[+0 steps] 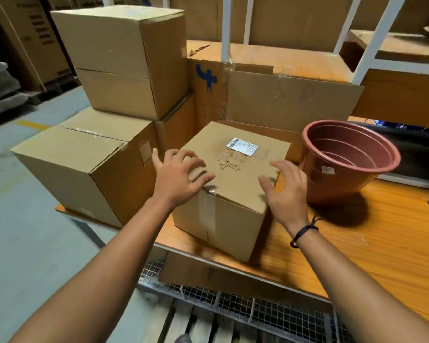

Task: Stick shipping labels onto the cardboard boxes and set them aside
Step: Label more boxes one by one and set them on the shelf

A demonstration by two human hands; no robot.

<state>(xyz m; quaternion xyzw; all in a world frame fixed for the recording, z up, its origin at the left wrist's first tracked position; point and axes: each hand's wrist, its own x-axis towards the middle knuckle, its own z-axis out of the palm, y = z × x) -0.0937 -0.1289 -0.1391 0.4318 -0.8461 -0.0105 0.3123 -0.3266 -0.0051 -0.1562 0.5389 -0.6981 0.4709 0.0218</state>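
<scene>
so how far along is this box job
Done: a white label is stuck on top of the front box. In hand: left hand rests on its near corner, right hand open beside it, no grip yet. Left: setting it aside, likely by the stacked boxes.

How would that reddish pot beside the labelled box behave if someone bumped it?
The pot looks empty and thin-walled, so it is probably light and easy to slide. Its rim is wider than its base, so a bump might tip it. Being round, it could then roll.
</scene>
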